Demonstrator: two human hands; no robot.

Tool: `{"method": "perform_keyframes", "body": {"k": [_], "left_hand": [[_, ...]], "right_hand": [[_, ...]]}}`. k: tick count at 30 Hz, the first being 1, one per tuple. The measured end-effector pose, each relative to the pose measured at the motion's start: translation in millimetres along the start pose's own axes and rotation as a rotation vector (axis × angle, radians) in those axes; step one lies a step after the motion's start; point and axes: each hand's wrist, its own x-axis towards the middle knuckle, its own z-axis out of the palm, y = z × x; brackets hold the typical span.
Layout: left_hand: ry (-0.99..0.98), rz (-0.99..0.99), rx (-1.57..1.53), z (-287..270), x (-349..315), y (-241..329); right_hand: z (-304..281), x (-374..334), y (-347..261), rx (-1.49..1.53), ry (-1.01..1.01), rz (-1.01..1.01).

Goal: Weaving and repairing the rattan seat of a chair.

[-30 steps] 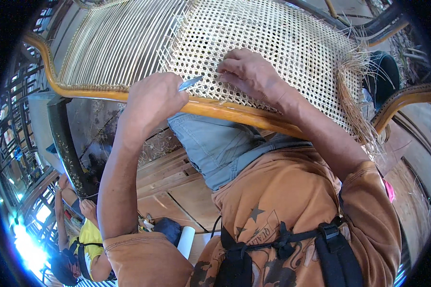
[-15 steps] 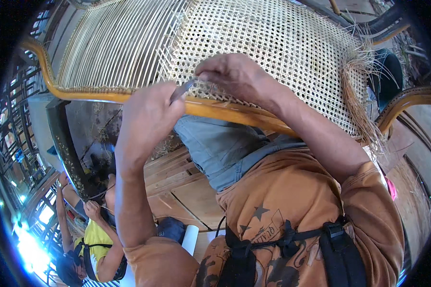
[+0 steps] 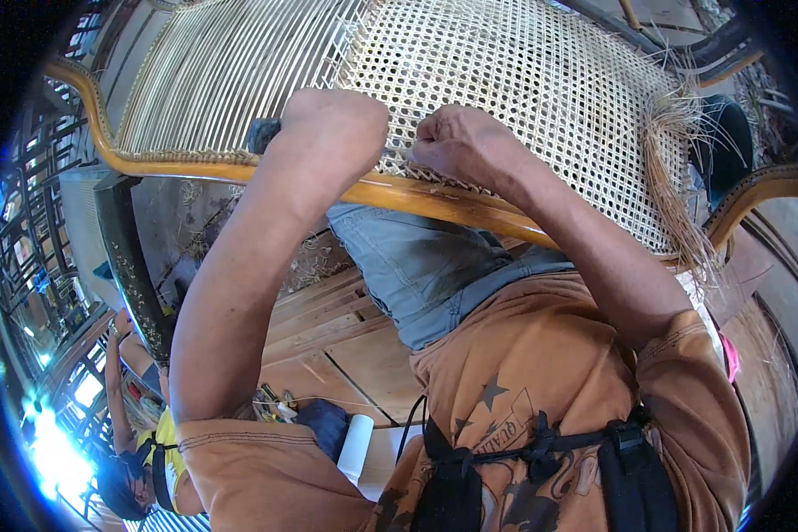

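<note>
Left hand (image 3: 332,133) is gripping a dark tool (image 3: 262,133); right hand (image 3: 457,142) is fisted, pinching cane on the weave (image 3: 523,71).

The cane (image 3: 541,80) is pale straw, woven in an open lattice on one part and plain parallel strands on the other. The frame (image 3: 434,199) is honey-orange wood. Shirt (image 3: 550,355) orange with dark stars; shorts (image 3: 417,266) grey-blue.
</note>
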Motion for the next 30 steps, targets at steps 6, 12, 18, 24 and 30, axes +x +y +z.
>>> {"method": "perform_keyframes", "body": {"k": [6,12,18,24,30], "left_hand": [[-0.023,0.135,0.058,-4.5,9.1,13.2],[-0.002,0.071,-0.070,14.5,14.5,2.9],[0.114,0.054,-0.134,23.6,-4.9,2.4],[0.248,0.085,-0.143,34.5,-5.2,6.7],[0.134,-0.027,-0.169,27.8,6.1,9.2]], "right_hand": [[-8.5,-0.8,0.9,0.098,-0.107,0.049],[-8.9,-1.4,0.8,0.161,-0.097,0.044],[-10.1,-1.6,-7.4,0.111,-0.121,0.057],[-11.2,0.6,-3.1,0.033,-0.105,0.022],[11.7,1.8,-4.2,-0.233,0.059,-0.021]]}}
